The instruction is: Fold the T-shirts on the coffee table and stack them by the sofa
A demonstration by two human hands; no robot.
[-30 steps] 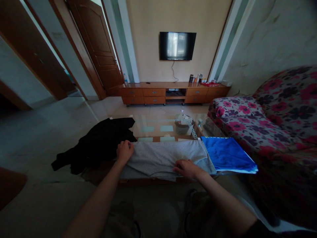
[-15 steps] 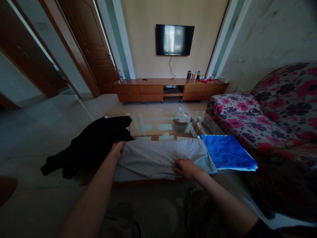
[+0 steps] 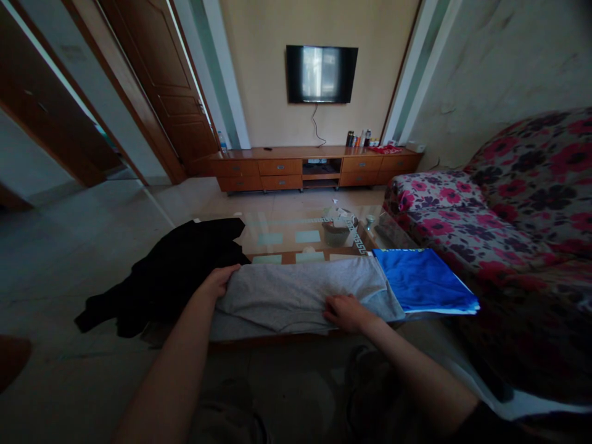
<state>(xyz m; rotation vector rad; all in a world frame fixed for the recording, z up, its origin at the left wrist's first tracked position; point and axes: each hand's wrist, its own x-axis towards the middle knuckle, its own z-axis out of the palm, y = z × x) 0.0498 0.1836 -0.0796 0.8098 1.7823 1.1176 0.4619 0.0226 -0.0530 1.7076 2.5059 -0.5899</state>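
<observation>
A folded grey garment [image 3: 287,290], its exact kind unclear, lies lengthwise along the near side of a glass-topped coffee table [image 3: 277,216]. At its left end, my left hand [image 3: 221,281] is closed on the far corner of the cloth. My right hand [image 3: 345,311] rests palm down on the near right part of the fabric, fingers stretched out and slightly bent. Touching the garment's right end is a folded blue piece of cloth [image 3: 423,280] with a white edge. To the left, a black garment [image 3: 171,265] lies in a loose heap, partly hanging off the table.
A flowered sofa [image 3: 472,228] stands along the right. Beyond the table are a low wooden cabinet [image 3: 282,167] with bottles on top and a wall-mounted television [image 3: 322,74]. A bin [image 3: 337,231] shows through the glass, with a small glass object [image 3: 370,220] nearby.
My left hand has shifted very slightly right with the garment's left corner. My right hand stays about where it was; the view has turned a little.
</observation>
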